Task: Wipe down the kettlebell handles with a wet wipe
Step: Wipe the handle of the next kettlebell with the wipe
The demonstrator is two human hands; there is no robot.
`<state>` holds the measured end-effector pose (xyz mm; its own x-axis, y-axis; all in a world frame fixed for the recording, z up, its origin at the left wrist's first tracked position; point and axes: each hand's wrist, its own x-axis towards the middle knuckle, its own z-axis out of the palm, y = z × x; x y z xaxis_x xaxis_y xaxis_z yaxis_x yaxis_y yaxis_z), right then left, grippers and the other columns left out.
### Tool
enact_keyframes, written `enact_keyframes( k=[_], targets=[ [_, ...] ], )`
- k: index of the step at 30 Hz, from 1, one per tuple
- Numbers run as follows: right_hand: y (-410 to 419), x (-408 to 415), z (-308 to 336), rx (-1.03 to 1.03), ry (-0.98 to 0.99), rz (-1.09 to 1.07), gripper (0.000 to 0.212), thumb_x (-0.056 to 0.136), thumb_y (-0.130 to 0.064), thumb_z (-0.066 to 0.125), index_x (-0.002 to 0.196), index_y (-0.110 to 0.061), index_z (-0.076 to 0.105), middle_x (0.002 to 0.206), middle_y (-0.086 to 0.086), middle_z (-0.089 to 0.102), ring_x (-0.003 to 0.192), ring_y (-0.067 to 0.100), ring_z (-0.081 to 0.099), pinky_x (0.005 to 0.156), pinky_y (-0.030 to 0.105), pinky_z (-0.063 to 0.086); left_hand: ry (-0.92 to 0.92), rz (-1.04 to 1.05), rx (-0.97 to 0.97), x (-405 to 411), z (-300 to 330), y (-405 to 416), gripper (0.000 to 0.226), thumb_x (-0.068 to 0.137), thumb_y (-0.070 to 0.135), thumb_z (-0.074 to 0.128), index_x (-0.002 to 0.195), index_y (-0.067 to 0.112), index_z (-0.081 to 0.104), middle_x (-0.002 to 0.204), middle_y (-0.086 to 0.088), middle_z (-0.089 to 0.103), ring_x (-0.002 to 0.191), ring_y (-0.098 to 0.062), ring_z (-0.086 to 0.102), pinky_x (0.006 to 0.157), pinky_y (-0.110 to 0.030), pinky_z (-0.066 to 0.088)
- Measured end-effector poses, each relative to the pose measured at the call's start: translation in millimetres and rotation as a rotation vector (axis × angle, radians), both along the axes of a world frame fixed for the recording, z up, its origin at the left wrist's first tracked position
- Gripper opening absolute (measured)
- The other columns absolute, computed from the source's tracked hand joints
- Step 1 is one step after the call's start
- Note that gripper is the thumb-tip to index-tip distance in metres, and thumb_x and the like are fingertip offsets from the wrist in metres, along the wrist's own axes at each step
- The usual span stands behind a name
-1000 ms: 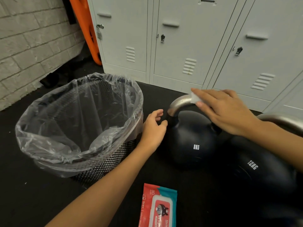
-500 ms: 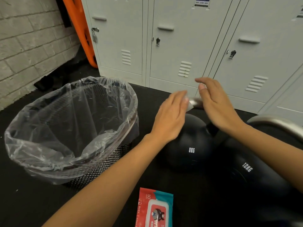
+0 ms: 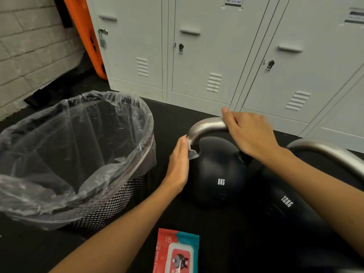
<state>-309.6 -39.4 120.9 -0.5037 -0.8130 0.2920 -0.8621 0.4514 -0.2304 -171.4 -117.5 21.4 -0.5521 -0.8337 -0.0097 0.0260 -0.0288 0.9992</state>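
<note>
A black 8KG kettlebell [image 3: 214, 174] with a bare steel handle [image 3: 206, 126] stands on the dark floor at centre. My left hand [image 3: 178, 164] holds a white wet wipe [image 3: 192, 154] against the handle's left bend, where it meets the ball. My right hand [image 3: 250, 134] grips the top of the same handle, fingers curled over it. To the right, partly under my right forearm, stands a black 12KG kettlebell [image 3: 283, 209] whose steel handle [image 3: 325, 152] arcs toward the frame's edge.
A black mesh bin [image 3: 110, 209] lined with a clear plastic bag [image 3: 59, 154] stands just left of my left hand. A red and teal pack of wipes [image 3: 177, 251] lies on the floor near me. Grey lockers [image 3: 197, 56] line the back, with a brick wall at left.
The wipe passed from my right hand to my left. My left hand dropped to the handle's left bend with it. My right hand closed over the top of the handle.
</note>
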Motion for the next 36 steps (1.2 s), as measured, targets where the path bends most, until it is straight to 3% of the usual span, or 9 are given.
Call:
enact_keyframes(
  k=[5,10,13,17,23,26,29,32,36],
  targets=[
    [-1,0,-3,-0.052,-0.06,-0.017,0.051,0.105,-0.044,0.027,0.067,-0.018,0.049,0.065,0.003,0.05,0.071,0.033,0.05,0.074,0.039,0.037,-0.049,0.028,0.041,-15,20,-19,0.046,0.103,0.039,0.027,0.095,0.019,0.067,0.1,-0.004,0.069,0.101,-0.015,0.061,0.09,-0.028,0.043],
    [-2,-3,-6,-0.097,-0.061,-0.001,0.054,0.104,-0.046,0.026,0.074,-0.013,0.055,0.067,0.005,0.055,0.07,0.032,0.054,0.075,0.041,0.044,-0.08,-0.051,0.208,-16,27,-21,0.051,0.103,0.033,0.026,0.078,0.019,0.068,0.074,0.007,0.07,0.093,-0.014,0.059,0.08,-0.023,0.039],
    [-2,-3,-8,-0.116,-0.057,0.006,0.054,0.104,-0.047,0.026,0.074,-0.014,0.056,0.066,0.004,0.055,0.069,0.03,0.054,0.074,0.042,0.045,-0.073,-0.005,0.275,-15,13,-14,0.05,0.103,0.042,0.025,0.095,0.022,0.069,0.099,0.003,0.07,0.111,-0.017,0.057,0.088,-0.027,0.039],
    [-2,-3,-10,-0.12,-0.062,0.001,0.054,0.104,-0.047,0.026,0.071,-0.015,0.054,0.066,0.003,0.054,0.07,0.031,0.054,0.072,0.041,0.043,-0.136,0.023,0.171,-3,-7,4,0.053,0.1,0.054,0.02,0.143,0.029,0.041,0.139,0.002,0.051,0.132,-0.012,0.041,0.111,-0.032,0.029],
    [-2,-3,-11,-0.134,-0.046,0.001,0.053,0.103,-0.047,0.025,0.064,-0.017,0.044,0.063,0.0,0.05,0.07,0.032,0.053,0.069,0.04,0.041,-0.031,0.045,-0.059,3,1,29,0.046,0.102,0.046,0.021,0.148,0.045,0.017,0.156,0.013,0.025,0.143,-0.006,0.023,0.118,-0.027,0.018],
    [-3,-3,-11,-0.142,-0.04,0.003,0.053,0.104,-0.047,0.026,0.065,-0.017,0.045,0.063,-0.001,0.049,0.068,0.03,0.052,0.067,0.039,0.04,0.006,0.04,-0.248,-4,19,29,0.046,0.104,0.037,0.022,0.149,0.039,0.012,0.153,0.025,0.011,0.142,0.01,-0.001,0.106,0.001,0.003],
    [-3,-4,-12,-0.144,-0.037,0.004,0.053,0.104,-0.047,0.026,0.065,-0.017,0.045,0.062,-0.002,0.049,0.066,0.029,0.051,0.066,0.038,0.039,-0.025,0.033,-0.396,-7,18,28,0.048,0.105,0.034,0.023,0.146,0.043,0.001,0.15,0.032,0.002,0.139,0.014,-0.009,0.114,-0.011,0.0],
    [-2,-3,-11,-0.134,-0.044,0.003,0.053,0.104,-0.047,0.026,0.065,-0.017,0.046,0.062,-0.003,0.049,0.066,0.028,0.051,0.067,0.038,0.04,-0.12,0.03,-0.301,1,-10,30,0.049,0.104,0.038,0.025,0.139,0.053,-0.006,0.157,0.021,0.006,0.144,0.003,0.001,0.122,-0.037,0.009],
    [-2,-3,-11,-0.133,-0.044,-0.003,0.053,0.104,-0.047,0.026,0.066,-0.017,0.047,0.063,-0.002,0.05,0.068,0.03,0.052,0.068,0.039,0.043,-0.209,-0.032,-0.173,14,-29,34,0.053,0.103,0.039,0.026,0.146,0.045,-0.004,0.16,0.008,0.011,0.136,0.005,0.009,0.112,-0.021,0.013]
  ],
)
